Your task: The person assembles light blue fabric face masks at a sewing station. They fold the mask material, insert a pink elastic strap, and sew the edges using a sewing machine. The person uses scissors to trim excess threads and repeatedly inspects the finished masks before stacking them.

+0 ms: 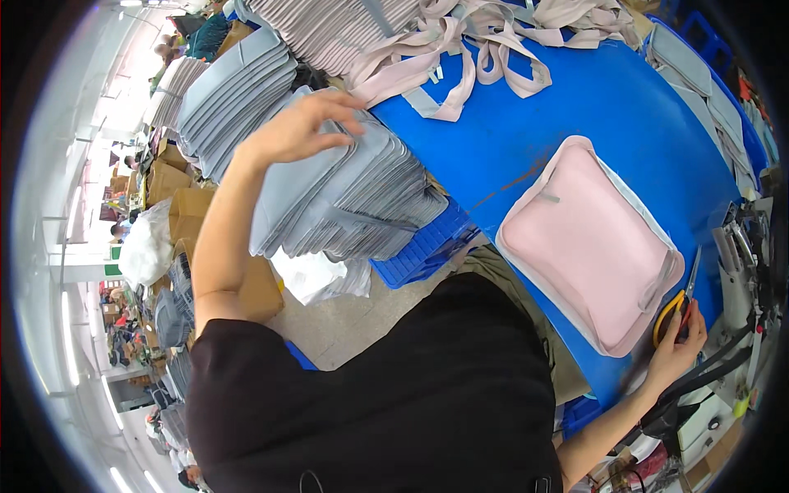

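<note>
Raised over a stack of grey fabric panels [353,185] is my left hand [306,127]. Its fingers are bent and apart, slightly blurred, with nothing seen in them. At the right edge of the blue table [509,131], the fingers of my right hand [680,338] close on the handles of a pair of scissors [670,316], yellow-orange with blades pointing away from me. Left of the scissors lies a pink rounded rectangular fabric piece [596,246] with a raised, pale-lined rim. A small grey tab shows near its far left corner.
Pink fabric straps [460,62] lie tangled at the table's far edge, beside stacked pinkish panels [329,29]. More grey panels [234,94] are piled at left. A blue crate [423,251] stands below the near stack. Sewing-machine-like equipment [735,255] borders the table at right.
</note>
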Motion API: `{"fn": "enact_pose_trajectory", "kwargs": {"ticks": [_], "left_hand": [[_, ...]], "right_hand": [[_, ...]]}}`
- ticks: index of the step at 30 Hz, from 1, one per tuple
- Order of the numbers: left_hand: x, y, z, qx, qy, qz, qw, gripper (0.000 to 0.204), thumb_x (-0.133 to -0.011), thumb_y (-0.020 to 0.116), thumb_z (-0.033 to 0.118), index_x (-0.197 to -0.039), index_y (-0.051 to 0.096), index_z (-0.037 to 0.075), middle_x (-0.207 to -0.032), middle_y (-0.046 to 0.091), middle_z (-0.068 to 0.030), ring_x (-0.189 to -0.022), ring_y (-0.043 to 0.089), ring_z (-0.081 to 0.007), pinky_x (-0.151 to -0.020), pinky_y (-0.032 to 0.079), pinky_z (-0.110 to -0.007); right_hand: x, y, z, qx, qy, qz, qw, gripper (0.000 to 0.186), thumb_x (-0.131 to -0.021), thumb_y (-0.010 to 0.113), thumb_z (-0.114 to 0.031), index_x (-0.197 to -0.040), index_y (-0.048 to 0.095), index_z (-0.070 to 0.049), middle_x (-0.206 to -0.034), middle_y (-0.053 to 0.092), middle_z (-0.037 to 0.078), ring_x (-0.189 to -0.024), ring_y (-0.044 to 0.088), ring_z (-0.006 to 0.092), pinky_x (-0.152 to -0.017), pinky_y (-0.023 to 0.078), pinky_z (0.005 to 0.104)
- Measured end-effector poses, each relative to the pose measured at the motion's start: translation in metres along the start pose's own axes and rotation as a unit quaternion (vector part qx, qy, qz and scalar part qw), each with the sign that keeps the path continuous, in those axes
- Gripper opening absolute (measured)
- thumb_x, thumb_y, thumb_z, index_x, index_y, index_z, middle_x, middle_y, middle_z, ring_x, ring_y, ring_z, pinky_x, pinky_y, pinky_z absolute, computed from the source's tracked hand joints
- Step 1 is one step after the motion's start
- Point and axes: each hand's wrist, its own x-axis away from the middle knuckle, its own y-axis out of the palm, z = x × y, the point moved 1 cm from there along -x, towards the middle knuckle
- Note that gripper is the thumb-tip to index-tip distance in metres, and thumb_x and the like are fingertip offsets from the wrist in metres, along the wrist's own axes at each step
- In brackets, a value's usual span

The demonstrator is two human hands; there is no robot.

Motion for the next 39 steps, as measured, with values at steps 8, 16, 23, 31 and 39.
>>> {"fn": "enact_pose_trajectory", "kwargs": {"ticks": [8,16,23,31,39], "left_hand": [[-0.020,-0.004,-0.039,0.039,0.034,-0.035,0.998,0.010,-0.094,0.070,0.011,-0.096,0.066,0.002,-0.129,0.069,-0.0136,-0.120,0.064,-0.0308,-0.097,0.052,-0.040],[-0.134,-0.027,0.091,0.196,0.091,0.207,0.954,0.012,-0.106,0.063,0.017,-0.104,0.062,0.005,-0.087,0.061,0.0031,-0.082,0.056,-0.0059,-0.073,0.045,-0.024],[-0.186,0.072,0.129,0.491,0.044,-0.028,0.869,0.021,-0.105,0.065,0.021,-0.116,0.070,0.004,-0.101,0.070,0.0024,-0.089,0.060,-0.0035,-0.076,0.048,-0.022],[-0.227,0.116,0.147,0.129,0.161,0.024,0.978,0.020,-0.097,0.073,0.023,-0.093,0.078,0.004,-0.094,0.074,-0.0018,-0.083,0.067,-0.0206,-0.075,0.052,-0.030],[-0.273,0.136,0.152,0.127,0.144,0.062,0.979,0.019,-0.097,0.071,0.017,-0.095,0.077,-0.001,-0.107,0.078,-0.0106,-0.092,0.073,-0.0241,-0.082,0.056,-0.032]], "right_hand": [[0.008,-0.003,-0.053,-0.137,-0.011,0.091,0.986,0.034,-0.103,0.068,-0.015,-0.134,0.068,-0.003,-0.132,0.065,0.012,-0.117,0.064,0.0193,-0.093,0.049,0.0304],[-0.009,0.040,-0.245,-0.393,-0.149,-0.190,0.887,0.057,-0.091,0.077,-0.022,-0.139,0.059,0.003,-0.123,0.070,0.024,-0.112,0.068,0.0387,-0.096,0.053,0.0390],[-0.087,0.013,-0.171,-0.274,-0.116,-0.405,0.865,0.035,-0.091,0.077,-0.029,-0.114,0.075,-0.003,-0.089,0.074,0.018,-0.076,0.068,0.0296,-0.073,0.053,0.0389],[-0.097,0.043,-0.124,-0.142,-0.122,-0.350,0.918,0.029,-0.092,0.079,-0.032,-0.090,0.079,-0.004,-0.096,0.071,0.007,-0.078,0.061,0.0178,-0.071,0.048,0.0325],[-0.111,0.069,-0.108,-0.136,-0.096,-0.282,0.945,0.023,-0.090,0.078,-0.032,-0.098,0.084,-0.012,-0.134,0.070,0.013,-0.109,0.070,0.0314,-0.094,0.056,0.0419]]}}
